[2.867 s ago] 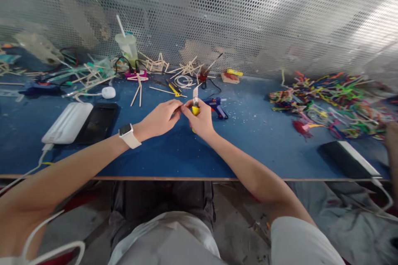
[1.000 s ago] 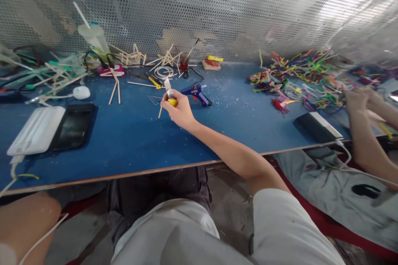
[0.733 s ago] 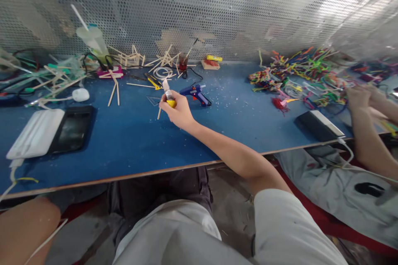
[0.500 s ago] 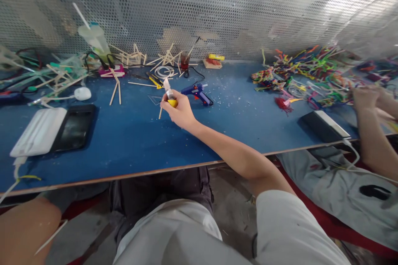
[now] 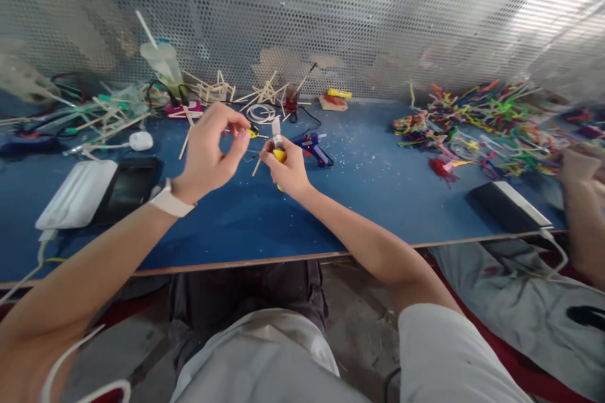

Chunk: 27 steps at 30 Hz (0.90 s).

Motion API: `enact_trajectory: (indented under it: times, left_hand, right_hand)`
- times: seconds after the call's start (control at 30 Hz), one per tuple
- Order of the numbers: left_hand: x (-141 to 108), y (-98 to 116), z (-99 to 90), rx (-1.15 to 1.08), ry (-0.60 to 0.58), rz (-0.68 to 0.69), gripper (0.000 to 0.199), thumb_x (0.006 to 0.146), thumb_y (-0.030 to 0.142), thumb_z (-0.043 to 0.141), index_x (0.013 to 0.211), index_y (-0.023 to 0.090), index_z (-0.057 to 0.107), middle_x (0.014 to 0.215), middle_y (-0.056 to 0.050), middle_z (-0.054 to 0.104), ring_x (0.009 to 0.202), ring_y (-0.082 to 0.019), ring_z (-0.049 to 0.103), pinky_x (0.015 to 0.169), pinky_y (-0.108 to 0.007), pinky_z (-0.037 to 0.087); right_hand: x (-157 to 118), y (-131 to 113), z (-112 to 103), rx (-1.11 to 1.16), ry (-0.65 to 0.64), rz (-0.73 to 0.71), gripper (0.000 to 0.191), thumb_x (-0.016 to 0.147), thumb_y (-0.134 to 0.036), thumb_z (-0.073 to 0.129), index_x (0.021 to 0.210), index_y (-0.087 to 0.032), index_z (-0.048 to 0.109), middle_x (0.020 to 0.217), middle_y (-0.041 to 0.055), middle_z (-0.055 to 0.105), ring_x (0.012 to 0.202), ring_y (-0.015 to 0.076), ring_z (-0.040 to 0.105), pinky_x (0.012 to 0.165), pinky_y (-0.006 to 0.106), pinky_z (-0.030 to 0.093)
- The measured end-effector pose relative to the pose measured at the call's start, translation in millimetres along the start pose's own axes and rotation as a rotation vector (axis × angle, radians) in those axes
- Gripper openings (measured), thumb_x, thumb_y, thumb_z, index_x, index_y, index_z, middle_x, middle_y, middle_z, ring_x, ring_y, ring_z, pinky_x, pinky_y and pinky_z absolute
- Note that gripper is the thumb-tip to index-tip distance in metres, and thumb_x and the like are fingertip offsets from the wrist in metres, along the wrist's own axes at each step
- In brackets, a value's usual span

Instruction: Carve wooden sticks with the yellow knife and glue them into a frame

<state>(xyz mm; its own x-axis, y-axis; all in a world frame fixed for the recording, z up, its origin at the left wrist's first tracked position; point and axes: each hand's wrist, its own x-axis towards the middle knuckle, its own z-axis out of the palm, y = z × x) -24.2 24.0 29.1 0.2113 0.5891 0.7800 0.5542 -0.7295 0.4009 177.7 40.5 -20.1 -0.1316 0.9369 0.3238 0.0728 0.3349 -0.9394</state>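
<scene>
My right hand is closed around a yellow-handled tool with a metal collar and a flat pale tip pointing up. Below its fingertips a thin wooden stick slants down. To the left, my left hand, with a white band on its wrist, is raised over the table, thumb and index finger curled nearly together. Whether anything is between them I cannot make out. Just past those fingertips lies a yellow and black tool, partly hidden. A blue glue gun lies right behind my right hand.
Wooden stick frames, a coil of white cord and a cup with a straw stand along the mesh wall. A phone and white power bank lie left. Colourful strings and another person's hand are right.
My left hand has come into view from the left and now hovers beside the right one. My right hand still grips the yellow-handled tool; the view has shifted slightly.
</scene>
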Motion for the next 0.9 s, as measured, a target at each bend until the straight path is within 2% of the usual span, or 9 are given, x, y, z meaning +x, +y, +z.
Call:
enact_trajectory:
  times: [0.1,0.17,0.27,0.33,0.47,0.57,0.67,0.8,0.9]
  left_hand:
    - [-19.5,-19.3,21.4,-0.067,-0.082,-0.075,0.037,0.120,0.051,0.048,0.129,0.020,0.067,0.115,-0.012,0.078,0.105,-0.025,0.076,0.100,-0.043,0.064]
    - [-30.1,-23.8,31.0,-0.114,-0.199,-0.132,0.033,0.119,0.044,0.050,0.135,0.019,0.064,0.121,-0.012,0.079,0.111,-0.025,0.077,0.105,-0.044,0.064]
    - [-35.9,-20.4,34.8,-0.147,-0.321,-0.100,0.026,0.116,0.034,0.056,0.134,0.018,0.064,0.116,-0.011,0.081,0.108,-0.025,0.079,0.105,-0.044,0.062]
    - [-35.0,-17.6,33.4,-0.160,-0.359,-0.097,0.023,0.113,0.031,0.060,0.133,0.019,0.064,0.110,-0.009,0.081,0.104,-0.025,0.080,0.102,-0.042,0.061]
    - [-32.8,-19.1,31.4,-0.212,-0.369,-0.172,0.018,0.112,0.026,0.064,0.129,0.021,0.064,0.104,-0.006,0.084,0.098,-0.022,0.082,0.096,-0.036,0.060]
    - [-32.4,-21.8,31.1,-0.233,-0.370,-0.202,0.009,0.111,0.027,0.064,0.117,0.021,0.068,0.100,-0.005,0.085,0.095,-0.020,0.081,0.092,-0.034,0.059]
    - [-32.1,-21.6,30.5,-0.266,-0.377,-0.226,0.016,0.113,0.033,0.062,0.107,0.020,0.071,0.093,-0.003,0.084,0.088,-0.018,0.079,0.086,-0.033,0.057]
    - [-32.3,-21.2,30.7,-0.322,-0.372,-0.262,0.021,0.113,0.034,0.058,0.104,0.019,0.070,0.089,-0.003,0.082,0.081,-0.016,0.074,0.078,-0.031,0.053]
    - [-32.5,-24.5,31.8,-0.375,-0.332,-0.301,0.017,0.113,0.029,0.055,0.106,0.019,0.067,0.087,-0.004,0.079,0.077,-0.016,0.072,0.075,-0.031,0.053]
  right_hand:
    - [-0.6,0.1,-2.8,-0.019,0.050,-0.016,0.017,0.091,-0.038,0.074,0.091,-0.025,0.062,0.080,-0.0007,0.063,0.068,0.0158,0.057,0.056,0.029,0.045]
    - [-2.0,-0.4,-4.4,-0.026,0.049,-0.031,0.019,0.091,-0.039,0.076,0.091,-0.024,0.064,0.079,-0.0005,0.063,0.066,0.0155,0.055,0.055,0.029,0.044]
    - [-3.7,-0.6,-5.7,-0.059,0.074,-0.028,0.022,0.092,-0.043,0.077,0.091,-0.025,0.063,0.078,0.0004,0.063,0.066,0.0166,0.056,0.054,0.030,0.044]
    - [-4.1,0.7,-6.0,-0.067,0.089,-0.037,0.024,0.092,-0.044,0.078,0.091,-0.026,0.063,0.081,0.0019,0.066,0.069,0.0180,0.060,0.054,0.030,0.045]
    - [-3.3,6.7,-6.5,-0.071,0.084,-0.054,0.024,0.093,-0.044,0.079,0.093,-0.026,0.063,0.085,0.0032,0.068,0.071,0.0187,0.063,0.054,0.030,0.047]
    - [-1.7,9.7,-6.9,-0.099,0.084,-0.060,0.024,0.094,-0.044,0.078,0.094,-0.026,0.063,0.085,0.0036,0.069,0.073,0.0199,0.065,0.054,0.030,0.047]
    - [-0.3,9.0,-7.3,-0.113,0.061,-0.065,0.024,0.094,-0.045,0.078,0.095,-0.026,0.064,0.086,0.0041,0.070,0.074,0.0204,0.067,0.054,0.030,0.047]
    - [1.4,4.5,-10.6,-0.155,-0.010,-0.090,0.021,0.098,-0.043,0.076,0.098,-0.025,0.066,0.086,0.0028,0.069,0.073,0.0189,0.062,0.057,0.030,0.047]
    - [3.1,1.5,-15.5,-0.255,-0.116,-0.130,0.027,0.102,-0.048,0.075,0.095,-0.025,0.063,0.082,0.0013,0.064,0.073,0.0185,0.058,0.060,0.031,0.045]
